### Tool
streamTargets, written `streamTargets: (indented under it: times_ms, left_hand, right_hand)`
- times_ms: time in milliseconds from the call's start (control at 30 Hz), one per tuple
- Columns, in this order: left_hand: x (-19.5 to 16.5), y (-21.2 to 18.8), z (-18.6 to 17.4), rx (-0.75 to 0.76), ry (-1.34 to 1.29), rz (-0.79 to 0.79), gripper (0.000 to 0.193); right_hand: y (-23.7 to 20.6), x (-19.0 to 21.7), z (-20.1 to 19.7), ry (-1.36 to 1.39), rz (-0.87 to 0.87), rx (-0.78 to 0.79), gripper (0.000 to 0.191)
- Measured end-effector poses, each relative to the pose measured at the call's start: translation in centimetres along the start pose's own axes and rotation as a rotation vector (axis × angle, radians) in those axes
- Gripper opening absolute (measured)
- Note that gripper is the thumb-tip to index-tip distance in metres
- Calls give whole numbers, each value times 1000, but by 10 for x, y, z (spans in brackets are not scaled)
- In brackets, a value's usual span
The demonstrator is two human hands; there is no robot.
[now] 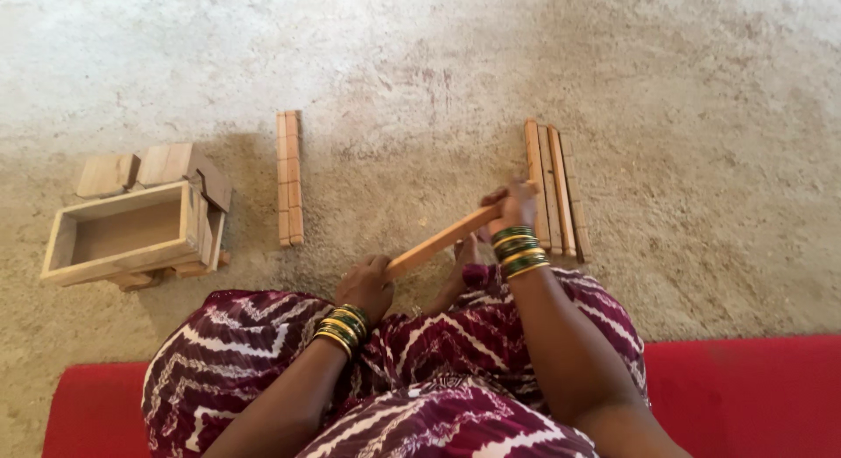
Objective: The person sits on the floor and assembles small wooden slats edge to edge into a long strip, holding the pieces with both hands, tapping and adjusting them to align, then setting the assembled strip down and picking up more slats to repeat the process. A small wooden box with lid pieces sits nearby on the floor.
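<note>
**Two hands hold a wooden strip over a rough floor, with an open wooden box off to the left**

Seen from above, a person sits on a red mat (753, 392) at the bottom of the view, knees covered by a maroon and white patterned cloth (420, 370). Both wrists carry green and gold bangles.

The left hand (365, 284) is closed around the lower end of a long, pale wooden strip (442, 241). The right hand (511, 205) grips the upper end of the same strip. The hands are apart, one at each end, and the strip slants up from left to right just above the person's lap, in the middle of the view.

Just past the right hand, a row of similar wooden strips (554, 188) lies side by side on the floor (420, 63), which is rough, sandy and grey-brown. A shorter pair of strips (289, 177) lies to the left of the centre, well apart from the hands.

Further left sits a shallow wooden box (118, 234), open at the top; nothing shows inside it. It rests on or against a few loose wooden blocks (144, 167), two of them lying flat behind it.
</note>
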State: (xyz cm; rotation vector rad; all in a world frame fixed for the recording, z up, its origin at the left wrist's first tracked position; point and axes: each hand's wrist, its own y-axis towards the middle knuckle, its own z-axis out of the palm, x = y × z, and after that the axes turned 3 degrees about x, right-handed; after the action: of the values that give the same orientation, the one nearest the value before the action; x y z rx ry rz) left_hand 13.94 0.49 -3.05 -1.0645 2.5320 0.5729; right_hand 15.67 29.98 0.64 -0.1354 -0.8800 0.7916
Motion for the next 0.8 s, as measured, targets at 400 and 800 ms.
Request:
streamTargets:
  times_ms: [400,800]
  left_hand:
    - [18,-2,23,1047,-1226,-365,28]
    - [-25,1,-19,497,-31,-185,40]
  right_hand:
    - [-14,1,7,25,164,560,24]
    - [-19,-6,11,14,112,141,38]
